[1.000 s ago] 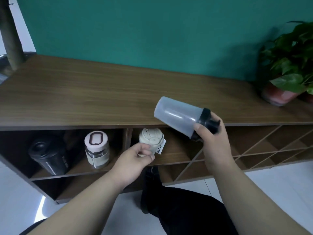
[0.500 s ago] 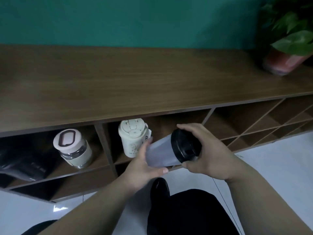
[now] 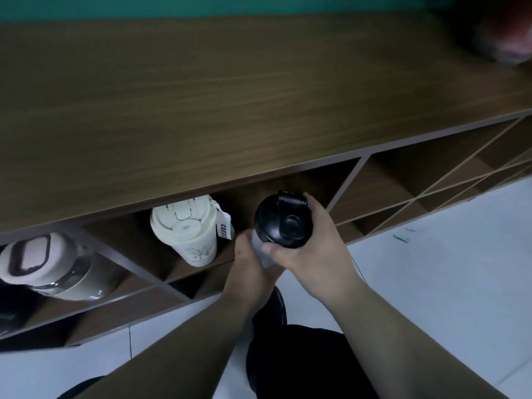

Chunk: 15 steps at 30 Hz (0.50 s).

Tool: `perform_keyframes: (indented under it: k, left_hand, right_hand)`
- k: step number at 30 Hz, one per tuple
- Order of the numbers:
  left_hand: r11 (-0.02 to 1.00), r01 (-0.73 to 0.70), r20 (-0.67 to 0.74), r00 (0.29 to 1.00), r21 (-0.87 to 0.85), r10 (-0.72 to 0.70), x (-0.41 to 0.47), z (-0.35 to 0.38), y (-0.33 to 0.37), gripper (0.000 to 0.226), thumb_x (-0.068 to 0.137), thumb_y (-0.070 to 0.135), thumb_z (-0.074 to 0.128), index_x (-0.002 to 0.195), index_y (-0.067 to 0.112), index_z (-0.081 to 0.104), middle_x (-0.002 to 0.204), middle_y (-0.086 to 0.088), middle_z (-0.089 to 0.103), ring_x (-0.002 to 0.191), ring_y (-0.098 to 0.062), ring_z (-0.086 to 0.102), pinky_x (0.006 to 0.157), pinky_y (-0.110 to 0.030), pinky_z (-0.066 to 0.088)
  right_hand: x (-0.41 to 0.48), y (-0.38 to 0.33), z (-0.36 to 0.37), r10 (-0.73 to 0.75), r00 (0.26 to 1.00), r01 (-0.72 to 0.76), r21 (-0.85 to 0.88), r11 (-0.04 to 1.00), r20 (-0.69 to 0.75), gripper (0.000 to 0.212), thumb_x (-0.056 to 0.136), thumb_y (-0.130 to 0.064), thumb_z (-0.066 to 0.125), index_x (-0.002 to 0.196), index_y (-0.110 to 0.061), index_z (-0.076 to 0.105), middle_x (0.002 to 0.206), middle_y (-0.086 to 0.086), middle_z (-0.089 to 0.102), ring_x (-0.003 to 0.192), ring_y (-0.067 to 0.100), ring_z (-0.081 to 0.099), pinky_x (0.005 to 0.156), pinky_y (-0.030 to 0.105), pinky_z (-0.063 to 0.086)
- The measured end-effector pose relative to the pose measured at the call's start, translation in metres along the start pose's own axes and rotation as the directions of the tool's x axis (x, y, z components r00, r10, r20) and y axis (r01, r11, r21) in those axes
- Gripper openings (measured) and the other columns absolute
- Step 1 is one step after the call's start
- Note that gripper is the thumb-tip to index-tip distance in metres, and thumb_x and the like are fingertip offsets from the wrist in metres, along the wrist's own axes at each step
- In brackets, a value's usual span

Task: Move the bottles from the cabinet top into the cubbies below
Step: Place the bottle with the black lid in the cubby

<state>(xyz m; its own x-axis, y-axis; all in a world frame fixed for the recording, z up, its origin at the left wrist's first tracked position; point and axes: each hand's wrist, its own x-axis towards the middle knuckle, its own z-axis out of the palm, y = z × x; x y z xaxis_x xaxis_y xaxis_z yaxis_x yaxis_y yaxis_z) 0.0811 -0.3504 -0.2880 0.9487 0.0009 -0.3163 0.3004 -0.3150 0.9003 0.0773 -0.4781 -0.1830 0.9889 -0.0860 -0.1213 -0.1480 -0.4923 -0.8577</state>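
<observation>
A clear shaker bottle with a black lid (image 3: 283,221) stands nearly upright at the mouth of the middle cubby, lid facing me. My right hand (image 3: 309,249) grips it around the lid and upper body. My left hand (image 3: 250,260) holds its lower body, which is mostly hidden. A cream coffee cup (image 3: 187,230) with a tag stands in the same cubby, just to the left. A glass bottle with a pinkish-white lid (image 3: 43,266) sits in the cubby further left. The wooden cabinet top (image 3: 230,96) carries no bottles in view.
Diagonal lattice cubbies (image 3: 431,180) run along the right under the cabinet top. A blurred reddish plant pot (image 3: 506,38) sits at the top's far right. White tiled floor (image 3: 431,277) lies below, with my dark trousers and shoe (image 3: 273,309) under my hands.
The shaker bottle has swung from lying sideways to nearly upright and moved closer into the cubby mouth. My view has tilted further down and nearer the cabinet.
</observation>
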Motion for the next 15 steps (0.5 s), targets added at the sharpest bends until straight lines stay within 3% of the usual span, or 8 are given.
perform_keyframes:
  k: [3, 6, 8, 10, 15]
  left_hand:
    - [0.991, -0.024, -0.027, 0.999, 0.134, 0.027, 0.013, 0.001, -0.001, 0.081, 0.080, 0.028, 0.088, 0.148, 0.027, 0.044, 0.139, 0.000, 0.064, 0.126, -0.022, 0.065, 0.106, -0.047, 0.058]
    - [0.975, -0.042, -0.045, 0.998, 0.217, 0.053, 0.022, -0.001, 0.005, 0.066, 0.077, 0.046, 0.084, 0.137, 0.044, 0.056, 0.126, 0.014, 0.069, 0.119, -0.014, 0.066, 0.096, -0.041, 0.060]
    - [0.963, -0.068, -0.050, 0.995, 0.260, 0.084, 0.027, -0.003, 0.010, 0.059, 0.080, 0.046, 0.081, 0.135, 0.043, 0.060, 0.119, 0.018, 0.070, 0.111, -0.007, 0.066, 0.092, -0.033, 0.057]
    - [0.970, -0.033, -0.052, 0.998, 0.242, 0.047, 0.030, -0.005, 0.014, 0.052, 0.084, 0.045, 0.078, 0.133, 0.044, 0.059, 0.113, 0.017, 0.072, 0.105, -0.009, 0.069, 0.092, -0.037, 0.059]
    - [0.947, -0.010, -0.060, 0.998, 0.322, 0.031, 0.036, -0.003, 0.012, 0.068, 0.088, 0.045, 0.078, 0.149, 0.035, 0.049, 0.125, 0.009, 0.072, 0.116, -0.021, 0.069, 0.095, -0.037, 0.053]
  right_hand:
    - [0.014, 0.007, 0.005, -0.038, 0.999, 0.037, -0.043, 0.998, -0.025, 0.096, 0.053, -0.050, 0.084, 0.140, -0.039, 0.045, 0.134, -0.017, 0.054, 0.124, 0.004, 0.055, 0.100, 0.035, 0.053]
    - [0.025, 0.012, 0.004, -0.068, 0.998, 0.069, -0.084, 0.994, 0.013, 0.101, 0.056, -0.045, 0.083, 0.146, -0.037, 0.039, 0.139, -0.018, 0.046, 0.128, -0.002, 0.047, 0.104, 0.028, 0.047]
    - [0.033, 0.014, 0.005, -0.085, 0.995, 0.091, -0.121, 0.988, 0.053, 0.103, 0.060, -0.037, 0.086, 0.150, -0.034, 0.036, 0.140, -0.017, 0.044, 0.126, -0.005, 0.045, 0.103, 0.020, 0.044]
    - [0.041, 0.018, 0.005, -0.091, 0.993, 0.100, -0.146, 0.984, 0.071, 0.104, 0.061, -0.034, 0.087, 0.151, -0.033, 0.035, 0.141, -0.016, 0.044, 0.128, -0.004, 0.046, 0.102, 0.017, 0.043]
    - [0.051, 0.028, 0.008, -0.092, 0.990, 0.108, -0.144, 0.984, 0.108, 0.102, 0.060, -0.028, 0.086, 0.150, -0.032, 0.037, 0.142, -0.014, 0.043, 0.126, -0.005, 0.046, 0.103, 0.017, 0.043]
